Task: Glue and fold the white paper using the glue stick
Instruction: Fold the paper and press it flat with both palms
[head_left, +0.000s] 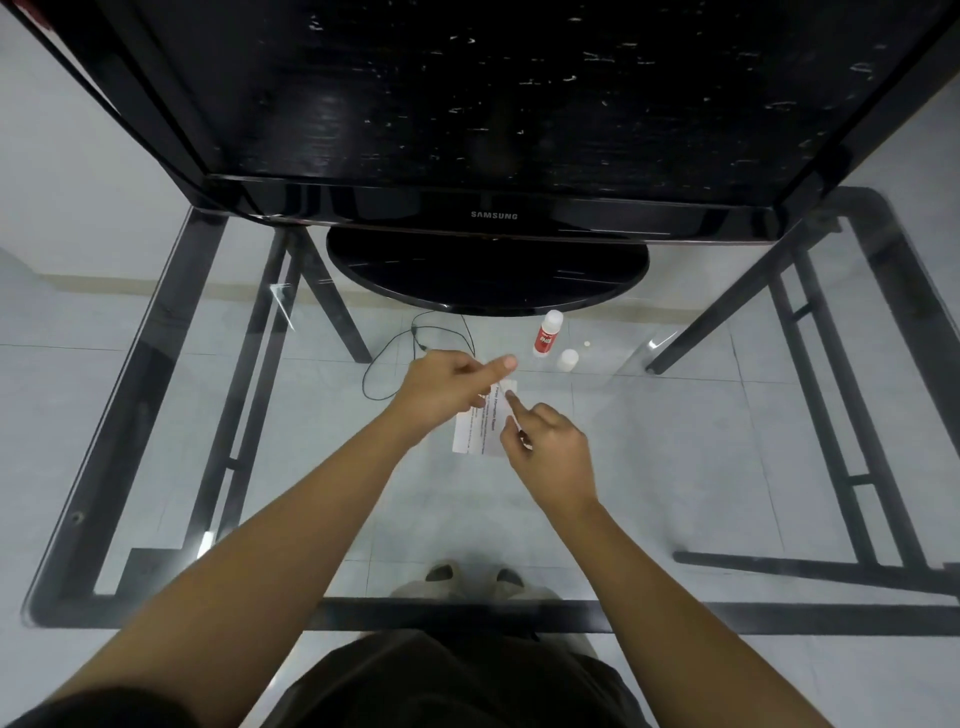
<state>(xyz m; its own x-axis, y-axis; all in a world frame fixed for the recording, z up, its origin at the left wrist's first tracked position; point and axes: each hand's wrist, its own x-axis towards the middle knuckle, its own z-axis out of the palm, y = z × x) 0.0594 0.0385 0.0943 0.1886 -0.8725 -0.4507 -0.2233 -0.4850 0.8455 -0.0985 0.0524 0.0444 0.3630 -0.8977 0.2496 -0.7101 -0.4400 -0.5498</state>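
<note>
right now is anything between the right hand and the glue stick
Only the loose cap, standing on the glass table just short of the upright glue stick, slightly right of a straight path from the right hand. Nothing else visible intervenes.

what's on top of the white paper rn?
On the white paper: left hand covers its far-left part, right hand lays an index finger along its right edge. Printed text shows between; whatever the hands cover is hidden.
</note>
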